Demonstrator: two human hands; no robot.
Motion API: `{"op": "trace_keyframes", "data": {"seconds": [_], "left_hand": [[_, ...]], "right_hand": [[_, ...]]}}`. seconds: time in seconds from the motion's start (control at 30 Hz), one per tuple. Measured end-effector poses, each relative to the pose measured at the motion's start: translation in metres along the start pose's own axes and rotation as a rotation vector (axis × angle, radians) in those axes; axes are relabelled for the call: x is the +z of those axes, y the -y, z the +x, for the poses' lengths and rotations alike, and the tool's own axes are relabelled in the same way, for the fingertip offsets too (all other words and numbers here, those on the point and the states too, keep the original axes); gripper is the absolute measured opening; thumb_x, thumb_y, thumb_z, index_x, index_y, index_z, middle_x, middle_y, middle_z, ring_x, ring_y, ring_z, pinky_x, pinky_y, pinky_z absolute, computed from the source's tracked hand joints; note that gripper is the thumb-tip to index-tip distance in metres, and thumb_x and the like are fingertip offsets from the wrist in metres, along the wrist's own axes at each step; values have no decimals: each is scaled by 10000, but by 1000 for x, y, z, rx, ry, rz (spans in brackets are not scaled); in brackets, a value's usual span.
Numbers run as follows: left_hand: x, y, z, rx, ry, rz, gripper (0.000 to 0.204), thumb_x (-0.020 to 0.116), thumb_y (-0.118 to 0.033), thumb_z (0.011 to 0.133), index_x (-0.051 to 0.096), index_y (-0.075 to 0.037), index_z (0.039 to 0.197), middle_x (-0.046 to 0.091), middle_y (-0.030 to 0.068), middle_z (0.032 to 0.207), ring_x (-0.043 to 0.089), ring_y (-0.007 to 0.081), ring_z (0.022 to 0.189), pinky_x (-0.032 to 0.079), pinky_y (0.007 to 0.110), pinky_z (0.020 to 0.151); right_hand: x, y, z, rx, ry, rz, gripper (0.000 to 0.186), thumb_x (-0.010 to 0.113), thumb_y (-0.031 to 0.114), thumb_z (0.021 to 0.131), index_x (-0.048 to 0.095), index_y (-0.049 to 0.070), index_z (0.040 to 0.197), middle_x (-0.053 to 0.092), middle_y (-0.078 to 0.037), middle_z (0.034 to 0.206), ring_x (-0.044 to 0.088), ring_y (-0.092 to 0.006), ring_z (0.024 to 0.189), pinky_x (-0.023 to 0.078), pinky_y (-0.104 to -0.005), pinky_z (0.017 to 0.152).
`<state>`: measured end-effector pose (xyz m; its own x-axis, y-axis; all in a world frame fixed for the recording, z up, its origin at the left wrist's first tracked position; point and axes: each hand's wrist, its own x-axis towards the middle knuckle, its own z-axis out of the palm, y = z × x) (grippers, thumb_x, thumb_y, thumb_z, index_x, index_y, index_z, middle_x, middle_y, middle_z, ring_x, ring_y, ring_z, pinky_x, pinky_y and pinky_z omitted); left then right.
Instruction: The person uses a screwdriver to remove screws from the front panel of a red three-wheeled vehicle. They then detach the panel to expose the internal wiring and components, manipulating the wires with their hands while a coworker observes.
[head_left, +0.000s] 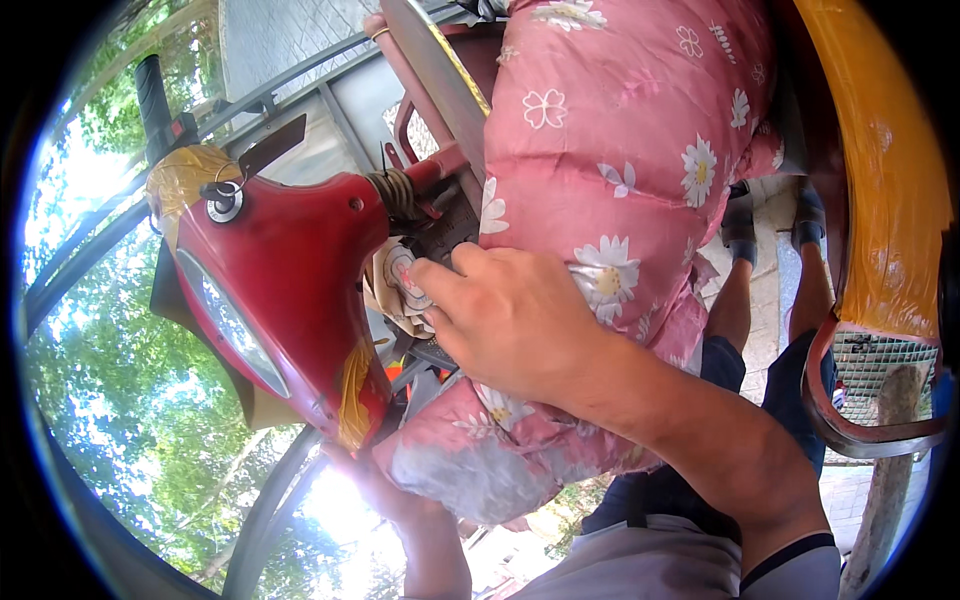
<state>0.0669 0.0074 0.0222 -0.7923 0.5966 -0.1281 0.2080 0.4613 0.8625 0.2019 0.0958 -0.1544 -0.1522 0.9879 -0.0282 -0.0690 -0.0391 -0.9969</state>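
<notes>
The right hand [490,310], fingers bent, touches a crumpled beige bundle with a pinkish print [396,287], which sits between a glossy red plastic handlebar cowl [290,245] and a padded pink fabric cover with white flowers [620,130]; whether it grips is unclear. Glare hides the left hand's [376,482] grip below the cowl.

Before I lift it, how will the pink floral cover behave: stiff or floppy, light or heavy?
The pink floral cover is probably floppy, given its creases and crumpled lower end. Likely light for its bulk, since it looks puffy.
</notes>
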Motion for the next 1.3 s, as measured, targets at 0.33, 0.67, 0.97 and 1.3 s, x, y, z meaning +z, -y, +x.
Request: {"op": "trace_keyframes", "data": {"seconds": [0.33, 0.67, 0.97, 1.3], "left_hand": [[-8, 1, 16, -85, -100, -60, 646, 454, -536, 1078, 423, -33, 1482, 507, 179, 1453, 556, 314, 1285, 488, 482, 1048], [0, -12, 17, -176, -106, -116, 589, 321, -488, 1119, 433, -43, 1489, 562, 157, 1432, 613, 315, 1246, 518, 472, 1059], [-5, 1, 20, -94, -79, -154, 555, 321, -445, 1125, 403, -56, 1512, 545, 146, 1445, 597, 303, 1261, 487, 463, 1096], [-35, 7, 11, -192, -50, -199, 583, 428, -403, 1090, 378, -15, 1522, 540, 201, 1414, 620, 351, 1210, 542, 471, 1006]], "right_hand": [[-5, 1, 17, 121, 133, 45, 338, 710, 220, 897, 670, 64, 1195, 662, -152, 914, 690, -390, 800, 550, -498, 712], [-46, 24, 22, 364, 101, 368, 290, 730, 124, 916, 646, -2, 1163, 703, -149, 998, 702, -251, 901, 538, -360, 819], [-106, 45, 45, 641, -173, 794, 244, 648, 58, 998, 560, -18, 1213, 600, -37, 998, 576, -104, 915, 484, -256, 838], [-71, 24, 85, 132, -104, 492, 309, 682, -6, 889, 570, -44, 1175, 567, -193, 1155, 597, -298, 1023, 483, -360, 921]]}}
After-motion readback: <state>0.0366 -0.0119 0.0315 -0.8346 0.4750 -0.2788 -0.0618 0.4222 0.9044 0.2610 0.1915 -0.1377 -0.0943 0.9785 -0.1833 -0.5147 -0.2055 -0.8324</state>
